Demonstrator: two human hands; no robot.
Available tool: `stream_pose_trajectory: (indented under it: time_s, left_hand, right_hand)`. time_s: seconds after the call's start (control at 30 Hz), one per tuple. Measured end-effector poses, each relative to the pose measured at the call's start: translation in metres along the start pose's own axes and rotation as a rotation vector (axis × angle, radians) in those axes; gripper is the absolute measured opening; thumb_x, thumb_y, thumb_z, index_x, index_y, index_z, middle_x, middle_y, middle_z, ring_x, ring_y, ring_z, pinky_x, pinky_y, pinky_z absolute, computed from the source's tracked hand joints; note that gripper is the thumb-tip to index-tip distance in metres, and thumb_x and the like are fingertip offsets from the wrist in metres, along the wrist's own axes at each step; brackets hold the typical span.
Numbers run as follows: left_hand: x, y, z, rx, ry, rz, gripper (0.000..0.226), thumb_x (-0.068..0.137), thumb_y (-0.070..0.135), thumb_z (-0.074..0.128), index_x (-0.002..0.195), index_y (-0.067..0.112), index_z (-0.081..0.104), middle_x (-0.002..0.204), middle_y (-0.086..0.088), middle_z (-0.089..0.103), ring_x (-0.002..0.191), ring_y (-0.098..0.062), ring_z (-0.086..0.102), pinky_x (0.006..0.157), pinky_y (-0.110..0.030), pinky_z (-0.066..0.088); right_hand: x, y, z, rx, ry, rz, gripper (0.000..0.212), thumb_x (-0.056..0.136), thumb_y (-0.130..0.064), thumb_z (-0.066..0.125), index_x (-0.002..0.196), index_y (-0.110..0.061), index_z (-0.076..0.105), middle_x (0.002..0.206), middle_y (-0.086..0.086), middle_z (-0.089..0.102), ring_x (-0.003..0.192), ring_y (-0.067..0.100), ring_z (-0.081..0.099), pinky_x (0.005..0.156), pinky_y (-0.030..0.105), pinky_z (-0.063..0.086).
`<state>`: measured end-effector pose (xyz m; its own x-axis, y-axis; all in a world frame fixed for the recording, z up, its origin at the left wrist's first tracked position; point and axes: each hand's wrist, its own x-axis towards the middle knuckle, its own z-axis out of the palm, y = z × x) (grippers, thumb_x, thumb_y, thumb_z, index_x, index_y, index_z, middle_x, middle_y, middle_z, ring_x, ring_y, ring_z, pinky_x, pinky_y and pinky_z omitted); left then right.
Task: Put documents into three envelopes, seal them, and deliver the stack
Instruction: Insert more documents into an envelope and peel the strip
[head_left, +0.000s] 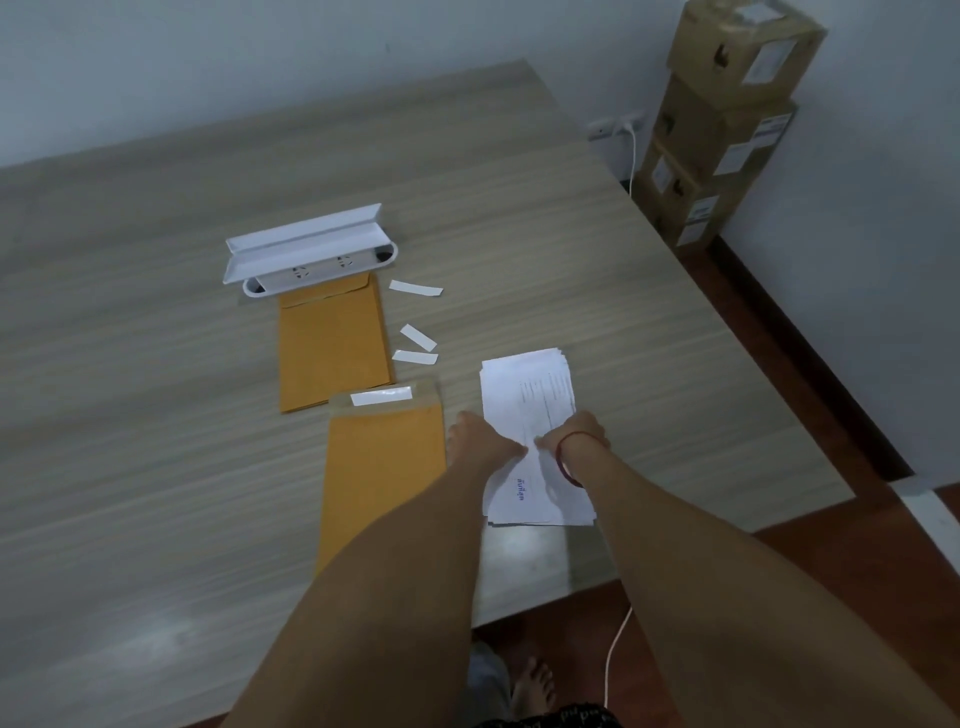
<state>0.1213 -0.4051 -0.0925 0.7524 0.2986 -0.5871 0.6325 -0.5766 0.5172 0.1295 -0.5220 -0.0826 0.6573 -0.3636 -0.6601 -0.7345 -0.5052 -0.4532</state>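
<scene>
A stack of white documents (530, 395) lies on the wooden table (156, 415) to the right. My left hand (480, 436) and my right hand (576, 431) both rest on the middle of the stack, fingertips pinching the top sheet between them. Left of the stack lies a brown envelope (384, 467) with its flap open and a white adhesive strip across it. Farther back lies another brown envelope (332, 348), flap closed; whether more lie beneath it I cannot tell.
A white power-socket box (311, 254) with its lid raised sits behind the far envelope. Three peeled white paper strips (415, 340) lie between the envelopes and the documents. Cardboard boxes (727, 119) are stacked against the wall beyond the table's right edge. A white cable hangs below the front edge.
</scene>
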Motion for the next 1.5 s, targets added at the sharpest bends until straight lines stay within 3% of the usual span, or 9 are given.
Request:
stream_pose_trajectory:
  time_s: [0.07,0.2,0.33,0.47,0.73,0.9,1.03,1.2,1.5]
  left_hand:
    - [-0.002,-0.002,0.001,0.019,0.007,0.000,0.052,0.064,0.033,0.084,0.090,0.009,0.046,0.093,-0.002,0.055,0.100,-0.023,0.059,0.083,-0.032,0.053]
    - [-0.003,-0.003,-0.003,-0.067,0.104,0.003,0.059,0.087,0.041,0.060,0.130,0.003,0.043,0.130,-0.012,0.046,0.126,-0.032,0.044,0.106,-0.043,0.038]
    - [-0.006,0.001,-0.016,-0.296,0.089,0.117,0.045,0.102,0.032,0.033,0.120,-0.006,0.050,0.108,-0.017,0.058,0.101,-0.030,0.057,0.087,-0.037,0.045]
    - [-0.014,0.007,-0.030,-0.328,0.127,0.170,0.028,0.104,0.022,0.032,0.126,0.005,0.038,0.108,-0.005,0.050,0.101,-0.021,0.051,0.082,-0.032,0.042]
    - [-0.012,-0.012,-0.082,-0.397,0.293,0.195,0.024,0.105,0.018,0.028,0.122,0.003,0.038,0.102,-0.011,0.052,0.089,-0.023,0.049,0.074,-0.032,0.039]
    - [0.002,-0.034,-0.107,-0.375,0.325,0.182,0.026,0.104,0.017,0.030,0.122,0.000,0.038,0.098,-0.009,0.049,0.085,-0.022,0.049,0.069,-0.032,0.039]
    - [0.015,-0.047,-0.121,-0.324,0.330,0.108,0.027,0.103,0.015,0.032,0.126,0.005,0.040,0.109,-0.009,0.053,0.091,-0.024,0.051,0.072,-0.033,0.040]
    - [0.042,-0.079,-0.139,-0.040,0.231,0.049,0.046,0.092,0.001,0.044,0.137,0.009,0.038,0.135,-0.015,0.047,0.124,-0.033,0.045,0.101,-0.043,0.041]
    - [0.046,-0.104,-0.144,0.429,0.083,0.294,0.079,0.061,0.051,0.083,0.129,0.025,0.050,0.137,0.003,0.039,0.129,-0.021,0.036,0.105,-0.039,0.033]
  right_hand:
    - [0.000,-0.002,0.000,0.079,-0.060,-0.038,0.041,0.085,-0.009,0.067,0.123,0.000,0.055,0.126,0.014,0.061,0.116,0.033,0.060,0.096,0.034,0.049]
    - [-0.007,0.007,-0.007,0.179,-0.180,-0.105,0.040,0.087,-0.006,0.065,0.126,-0.001,0.056,0.126,0.012,0.061,0.115,0.031,0.059,0.096,0.033,0.047]
    - [-0.018,0.004,-0.014,0.303,-0.231,-0.177,0.039,0.086,-0.008,0.067,0.124,-0.004,0.059,0.124,0.012,0.063,0.114,0.030,0.059,0.095,0.034,0.047]
    - [-0.027,-0.014,-0.008,0.354,-0.231,-0.266,0.037,0.087,-0.008,0.063,0.124,-0.006,0.060,0.125,0.012,0.064,0.114,0.028,0.061,0.094,0.031,0.047]
    - [-0.042,-0.052,0.010,0.179,-0.352,-0.352,0.037,0.091,-0.008,0.058,0.128,-0.004,0.056,0.125,0.011,0.063,0.112,0.027,0.061,0.093,0.031,0.049]
    - [-0.049,-0.078,0.029,-0.055,-0.465,-0.342,0.031,0.091,-0.013,0.058,0.122,-0.006,0.061,0.105,0.008,0.065,0.076,0.020,0.061,0.055,0.023,0.047]
    - [-0.040,-0.096,0.053,-0.023,-0.371,-0.327,0.031,0.091,-0.013,0.056,0.121,-0.010,0.060,0.110,0.009,0.063,0.096,0.029,0.062,0.063,0.030,0.051]
    - [-0.018,-0.119,0.077,0.185,-0.129,-0.333,0.032,0.091,-0.006,0.050,0.121,-0.003,0.061,0.107,0.011,0.065,0.093,0.028,0.062,0.087,0.039,0.053]
    - [-0.003,-0.157,0.093,0.290,-0.018,-0.338,0.035,0.095,-0.003,0.044,0.128,-0.006,0.054,0.129,0.010,0.060,0.116,0.030,0.058,0.084,0.027,0.043]
